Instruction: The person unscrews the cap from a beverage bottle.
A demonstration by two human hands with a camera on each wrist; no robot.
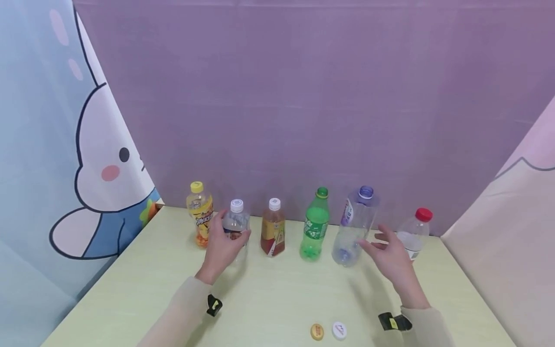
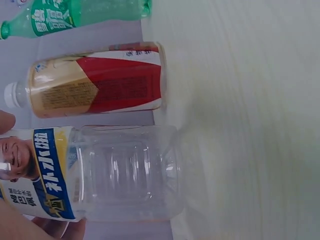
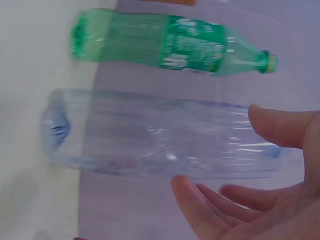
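Note:
My left hand (image 1: 221,253) grips a clear plastic bottle (image 2: 125,172) with a white cap, thumb on its right side and fingers on its left. That bottle stands upright, and its label carries a printed face. On the right, my right hand (image 1: 392,260) is spread beside a tall clear bottle (image 1: 353,231) with a bluish, uncapped neck. In the right wrist view the thumb overlaps its upper part, while the other fingers (image 3: 192,205) lie apart from its lower edge. Behind this hand, partly hidden, is a clear bottle (image 1: 409,236) with a red cap.
A yellow-capped bottle (image 1: 200,214) stands at the row's left end. Between my hands are a white-capped tea-coloured bottle (image 1: 273,229) and an uncapped green bottle (image 1: 315,226). A gold cap (image 1: 317,331) and a white cap (image 1: 339,330) lie at the front. A purple cloth (image 1: 277,106) hangs behind.

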